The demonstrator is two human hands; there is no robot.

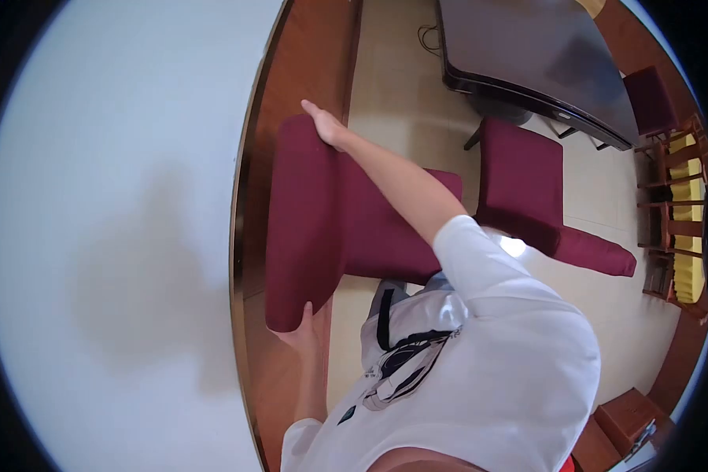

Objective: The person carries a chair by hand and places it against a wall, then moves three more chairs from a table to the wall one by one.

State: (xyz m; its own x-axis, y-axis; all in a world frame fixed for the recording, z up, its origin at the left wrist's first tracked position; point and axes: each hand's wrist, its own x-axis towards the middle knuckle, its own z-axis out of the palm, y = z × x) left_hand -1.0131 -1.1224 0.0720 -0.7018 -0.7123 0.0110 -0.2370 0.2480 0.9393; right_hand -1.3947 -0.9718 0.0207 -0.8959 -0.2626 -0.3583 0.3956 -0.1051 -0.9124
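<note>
A maroon upholstered chair (303, 228) stands against the wood-panelled wall, its backrest nearest the wall. My left hand (297, 334) grips the near lower corner of the backrest, with one digit showing along its edge and the other fingers partly hidden. At the opposite side of the backrest, my right hand (326, 126) presses its palm on the edge, fingers stretched past the corner. My right forearm crosses over the seat and hides part of it. Close to my right elbow is a second maroon chair (521, 173).
A dark glossy table (535, 59) stands beyond the second chair, with a black cable (427, 39) near it. Wooden chairs (669, 204) line up by a yellow cloth (687, 228) at far right. The white wall (118, 236) fills the left side.
</note>
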